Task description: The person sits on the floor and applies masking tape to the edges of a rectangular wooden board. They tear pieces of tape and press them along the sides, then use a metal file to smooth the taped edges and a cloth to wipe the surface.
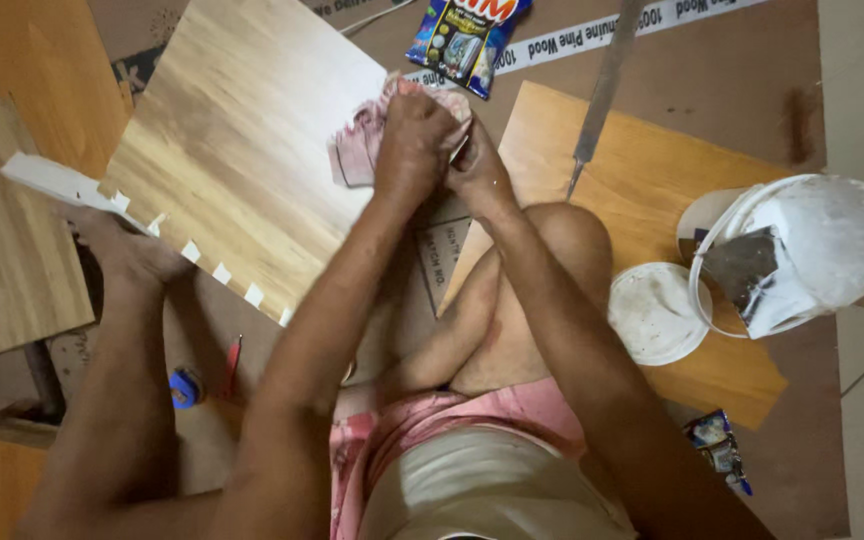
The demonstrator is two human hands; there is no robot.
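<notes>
Hands met on pink striped cloth rag (357,150) at light wood-grain laminate board (242,150)'s edge, left hand (414,145) and right hand (477,170) both gripping it; best kept bunched tight, pressure even.

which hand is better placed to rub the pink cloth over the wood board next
Probably the left: the left hand closes its fingers over the pink cloth on the wood board; the right hand sits off the board's edge.

We see warm, even indoor light with soft shadows under the arms, mild glare on the white bucket (812,240), and slight blur toward the frame edges.
</notes>
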